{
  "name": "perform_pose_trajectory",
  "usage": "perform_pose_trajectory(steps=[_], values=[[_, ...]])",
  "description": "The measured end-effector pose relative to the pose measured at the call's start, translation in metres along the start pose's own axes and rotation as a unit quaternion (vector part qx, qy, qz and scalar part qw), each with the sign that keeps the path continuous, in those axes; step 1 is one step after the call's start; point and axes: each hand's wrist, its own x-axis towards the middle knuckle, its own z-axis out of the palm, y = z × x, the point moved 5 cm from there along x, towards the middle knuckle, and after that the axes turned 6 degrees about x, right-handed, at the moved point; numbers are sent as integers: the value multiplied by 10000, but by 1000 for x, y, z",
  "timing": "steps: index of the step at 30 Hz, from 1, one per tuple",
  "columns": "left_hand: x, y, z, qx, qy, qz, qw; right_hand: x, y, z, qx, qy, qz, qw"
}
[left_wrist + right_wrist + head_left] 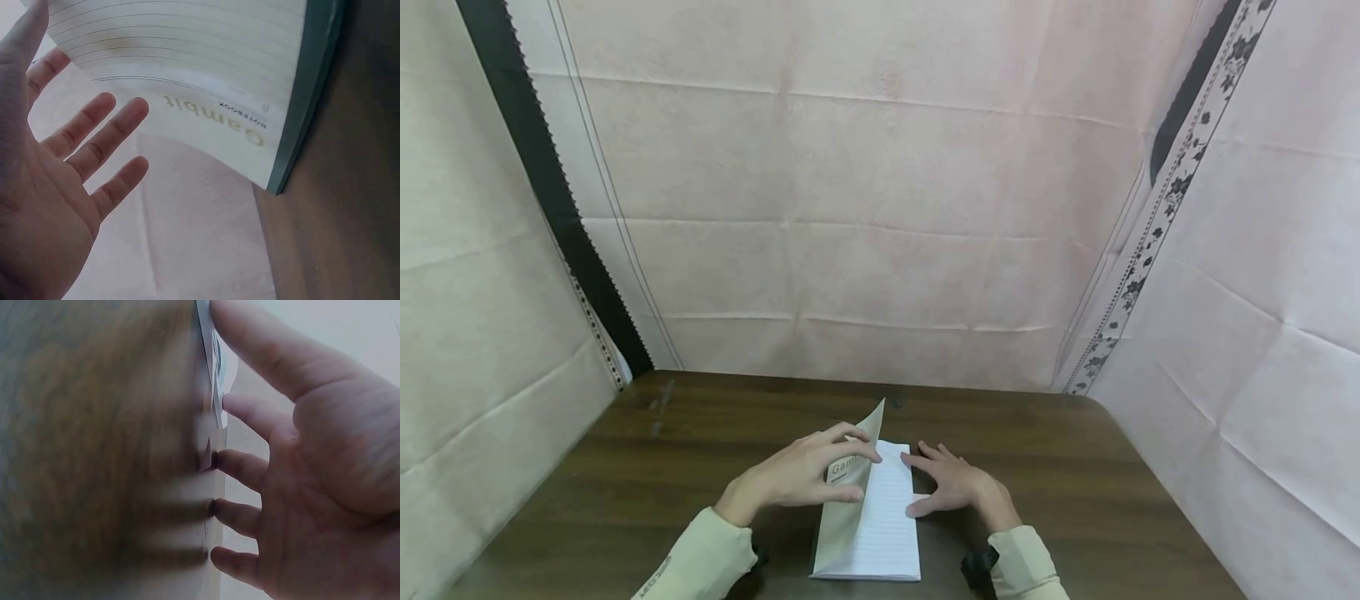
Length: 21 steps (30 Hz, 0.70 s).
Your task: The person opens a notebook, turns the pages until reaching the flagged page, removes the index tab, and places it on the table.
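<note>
A narrow notebook (891, 533) lies open on the table, its white ruled page facing up. One leaf (850, 521) stands raised and curved along the left side. Printed lettering, "Gambit", shows on that leaf (206, 106) in the left wrist view, beside a dark green edge (309, 100). My left hand (808, 471) is at the raised leaf, its thumb in front and fingertips at the leaf's free edge, the other fingers spread and loose. My right hand (951, 482) rests with spread fingers at the notebook's right edge, thumb and index fingertips over the page margin.
A dark brown wooden table (1075, 500) carries the notebook near its front. Pale cloth sheets (865, 208) hang behind and at both sides. A small white paper corner (919, 497) sticks out beside the right thumb.
</note>
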Motion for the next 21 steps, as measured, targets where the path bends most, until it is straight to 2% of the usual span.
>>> perform_pose_trajectory(steps=[8,16,21], values=[[-3,-2,-17,-154,172,-161,9996,-1,-1,-3,-231,340,-53,9991],[-9,-11,-32,-206,425,-375,9982,-3,-7,-6,-404,740,-157,9963],[-15,-19,-42,-127,587,-483,9970,-3,-10,-7,-448,773,-179,9958]])
